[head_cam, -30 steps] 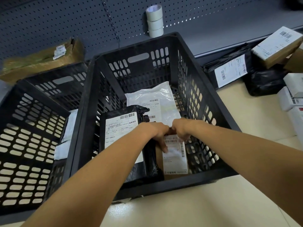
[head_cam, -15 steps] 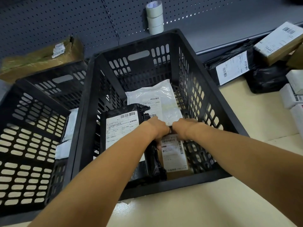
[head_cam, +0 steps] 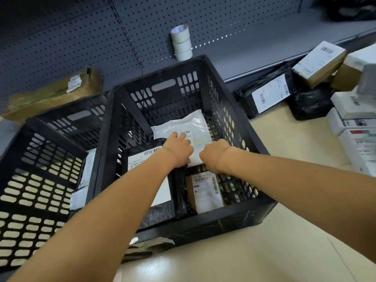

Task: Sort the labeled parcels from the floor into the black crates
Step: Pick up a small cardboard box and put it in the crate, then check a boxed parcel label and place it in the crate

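Both hands reach into the crate (head_cam: 262,212). The left hand (head_cam: 179,151) and right hand (head_cam: 215,154) curl their fingers onto the white bag (head_cam: 195,127), likely to lay it flat.

Three labelled parcels lay inside the nearer black crate (head_cam: 203,64): a white poly mailer (head_cam: 193,127), a black bag (head_cam: 142,157) (label up), and a small brown box (head_cam: 205,192).

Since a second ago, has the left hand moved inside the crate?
Yes. The left hand went from the small brown box toward the crate's far wall, onto the white bag.
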`<action>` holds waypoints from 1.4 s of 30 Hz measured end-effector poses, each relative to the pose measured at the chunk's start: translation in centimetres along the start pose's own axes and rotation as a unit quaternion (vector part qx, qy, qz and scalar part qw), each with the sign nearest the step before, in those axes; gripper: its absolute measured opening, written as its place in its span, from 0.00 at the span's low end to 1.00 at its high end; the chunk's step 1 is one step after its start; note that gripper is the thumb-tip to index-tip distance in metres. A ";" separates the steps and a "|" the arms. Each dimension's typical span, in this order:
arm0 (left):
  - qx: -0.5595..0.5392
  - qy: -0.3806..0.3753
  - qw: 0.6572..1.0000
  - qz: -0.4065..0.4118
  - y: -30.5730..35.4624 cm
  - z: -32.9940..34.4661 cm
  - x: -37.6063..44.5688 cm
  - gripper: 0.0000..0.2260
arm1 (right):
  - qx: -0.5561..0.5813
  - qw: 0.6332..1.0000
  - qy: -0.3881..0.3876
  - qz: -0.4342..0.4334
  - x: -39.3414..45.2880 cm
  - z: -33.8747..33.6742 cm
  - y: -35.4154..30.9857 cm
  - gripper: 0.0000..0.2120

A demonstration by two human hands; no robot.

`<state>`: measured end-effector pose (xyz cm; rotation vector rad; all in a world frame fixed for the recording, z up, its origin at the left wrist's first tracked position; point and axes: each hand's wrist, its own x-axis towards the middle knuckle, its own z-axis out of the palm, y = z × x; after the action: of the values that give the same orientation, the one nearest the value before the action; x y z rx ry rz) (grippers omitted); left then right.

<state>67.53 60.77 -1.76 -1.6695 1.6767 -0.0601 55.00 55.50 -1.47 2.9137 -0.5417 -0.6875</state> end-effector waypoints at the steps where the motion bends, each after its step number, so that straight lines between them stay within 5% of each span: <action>1: 0.007 0.008 1.000 -0.010 -0.4 -0.3 -0.3 0.20 | -0.013 1.000 0.009 -0.005 -0.5 -0.4 0.3 0.11; 9: -0.129 0.113 0.977 -0.126 -2.6 -3.6 -2.3 0.19 | -0.031 0.989 0.146 -0.013 -4.1 -4.2 3.8 0.05; 16: -0.228 0.239 0.928 -0.174 -2.4 -8.3 -2.4 0.15 | 0.219 0.909 0.346 0.073 -9.0 -5.2 8.6 0.13; 25: -0.291 0.373 0.871 -0.133 1.5 -17.1 0.2 0.12 | 0.292 0.880 0.333 0.173 -14.3 -0.3 16.5 0.14; 36: -0.341 0.328 0.879 -0.051 9.4 -25.1 6.0 0.17 | 0.205 0.876 0.334 0.281 -20.4 4.7 27.3 0.17; 42: -0.476 0.226 0.850 0.013 16.0 -29.6 10.2 0.27 | 0.180 0.829 0.395 0.352 -25.2 7.3 35.0 0.16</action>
<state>39.93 40.50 6.28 -2.4876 2.2845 0.5155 19.51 31.90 8.55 2.5736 -1.5683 0.7451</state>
